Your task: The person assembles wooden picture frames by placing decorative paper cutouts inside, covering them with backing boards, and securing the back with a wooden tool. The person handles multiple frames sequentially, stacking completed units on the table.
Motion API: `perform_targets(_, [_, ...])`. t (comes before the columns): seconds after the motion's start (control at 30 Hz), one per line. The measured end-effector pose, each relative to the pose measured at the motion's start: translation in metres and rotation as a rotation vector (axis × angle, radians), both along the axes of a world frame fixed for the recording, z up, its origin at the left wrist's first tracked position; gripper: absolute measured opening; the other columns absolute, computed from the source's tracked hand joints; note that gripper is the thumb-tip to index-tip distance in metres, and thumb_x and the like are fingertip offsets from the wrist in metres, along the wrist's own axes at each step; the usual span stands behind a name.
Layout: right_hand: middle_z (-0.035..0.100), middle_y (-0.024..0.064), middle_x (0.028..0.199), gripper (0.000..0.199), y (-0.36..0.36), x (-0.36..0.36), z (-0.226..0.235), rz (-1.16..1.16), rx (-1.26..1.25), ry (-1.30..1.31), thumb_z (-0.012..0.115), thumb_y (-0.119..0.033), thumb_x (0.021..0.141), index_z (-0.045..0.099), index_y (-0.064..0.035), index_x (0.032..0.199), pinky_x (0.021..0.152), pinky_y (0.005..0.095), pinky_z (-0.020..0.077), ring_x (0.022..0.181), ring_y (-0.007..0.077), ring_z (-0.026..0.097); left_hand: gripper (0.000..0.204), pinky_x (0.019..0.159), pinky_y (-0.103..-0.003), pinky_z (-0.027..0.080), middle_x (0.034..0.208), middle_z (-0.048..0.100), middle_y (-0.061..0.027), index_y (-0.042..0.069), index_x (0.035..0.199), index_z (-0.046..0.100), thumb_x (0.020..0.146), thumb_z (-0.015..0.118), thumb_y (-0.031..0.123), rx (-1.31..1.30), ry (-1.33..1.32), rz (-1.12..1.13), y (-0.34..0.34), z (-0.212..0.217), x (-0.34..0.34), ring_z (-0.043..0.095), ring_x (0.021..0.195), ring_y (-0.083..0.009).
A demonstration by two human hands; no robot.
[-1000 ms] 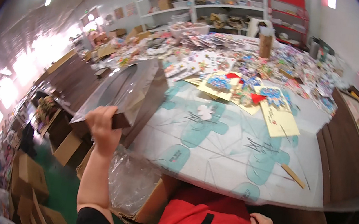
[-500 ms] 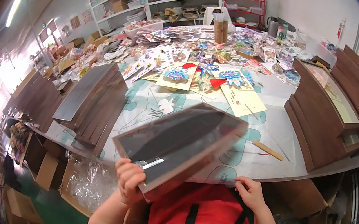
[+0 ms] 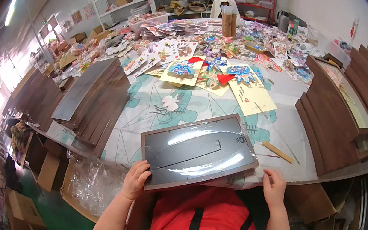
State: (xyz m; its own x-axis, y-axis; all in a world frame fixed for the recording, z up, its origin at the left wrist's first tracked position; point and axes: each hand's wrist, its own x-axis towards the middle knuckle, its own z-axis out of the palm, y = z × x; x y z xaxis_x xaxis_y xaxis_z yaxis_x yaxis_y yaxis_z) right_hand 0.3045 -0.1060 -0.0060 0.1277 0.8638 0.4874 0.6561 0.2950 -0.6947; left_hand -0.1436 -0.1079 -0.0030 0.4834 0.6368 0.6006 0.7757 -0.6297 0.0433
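at table's near edge, both hands hold a wrapped picture frame [image 3: 199, 150], overhanging.

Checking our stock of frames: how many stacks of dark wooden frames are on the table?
2 stacks: one stack at the table's left edge, one stack at its right edge. A single wrapped frame lies between both hands. More may be hidden.

Plastic-wrapped dark picture frame [image 3: 197, 151] lies at the table's [image 3: 280, 127] near edge, centre of the frame. Left hand [image 3: 135, 180] grips its lower left corner; right hand [image 3: 273, 186] touches the plastic wrap at its lower right. Stack of brown frames [image 3: 96, 96] at left, another stack [image 3: 340, 107] at right. Wooden stick [image 3: 277, 152] just right of the wrapped frame. Colourful paper crafts [image 3: 211, 49] across the upper centre.
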Motion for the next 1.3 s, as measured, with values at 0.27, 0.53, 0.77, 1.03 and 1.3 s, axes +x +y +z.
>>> perform_targets(0.27, [0.062, 0.0171, 0.105, 0.024, 0.031, -0.028, 0.012, 0.130, 0.017, 0.170, 0.052, -0.001, 0.086, 0.059, 0.0001, 0.109, 0.088, 0.0373, 0.0456, 0.101, 0.0328, 0.058, 0.031, 0.093, -0.040, 0.045, 0.116, 0.059, -0.0202, -0.002, 0.113, 0.057, 0.083, 0.054, -0.001, -0.337, -0.333, 0.108, 0.018, 0.060, 0.062, 0.056, 0.109, -0.0360])
perform_targets(0.53, [0.058, 0.0189, 0.119, 0.039, 0.047, -0.065, -0.016, 0.077, 0.119, 0.041, 0.039, 0.008, 0.086, 0.053, -0.0002, 0.122, 0.093, 0.0374, 0.0446, 0.107, 0.0346, 0.057, 0.055, 0.098, -0.042, 0.038, 0.122, 0.051, -0.0258, -0.006, 0.130, 0.042, 0.086, 0.061, 0.019, -0.533, -0.090, -0.012, 0.045, 0.035, 0.184, 0.048, 0.116, -0.0404])
perform_targets(0.77, [0.052, 0.0224, 0.128, 0.044, 0.050, -0.070, -0.024, -0.071, 0.295, 0.051, 0.040, 0.010, 0.084, 0.045, 0.0031, 0.127, 0.093, 0.0414, 0.0447, 0.108, 0.0364, 0.057, 0.038, 0.082, -0.044, 0.048, 0.112, 0.057, -0.0246, -0.004, 0.113, 0.055, 0.090, 0.055, 0.025, -0.872, -0.162, 0.134, 0.096, 0.051, 0.256, 0.058, 0.098, -0.0392])
perform_targets(1.03, [0.051, 0.0207, 0.130, 0.040, 0.046, -0.066, -0.032, 0.006, 0.146, 0.381, 0.034, 0.005, 0.089, 0.043, 0.0041, 0.129, 0.098, 0.0370, 0.0428, 0.113, 0.0320, 0.056, 0.031, 0.071, -0.045, 0.051, 0.089, 0.064, -0.0246, -0.004, 0.092, 0.056, 0.089, 0.056, 0.026, -0.382, -0.107, 0.164, 0.099, 0.028, 0.293, 0.063, 0.085, -0.0404])
perform_targets(1.3, [0.048, 0.0191, 0.132, 0.037, 0.053, -0.064, -0.041, 0.110, 0.058, 0.705, 0.036, -0.008, 0.096, 0.041, 0.0038, 0.130, 0.104, 0.0359, 0.0363, 0.121, 0.0269, 0.048, 0.039, 0.065, -0.049, 0.050, 0.079, 0.065, -0.0249, -0.002, 0.089, 0.055, 0.087, 0.059, 0.036, -0.718, -0.168, 0.244, 0.107, 0.037, 0.300, 0.064, 0.074, -0.0408])
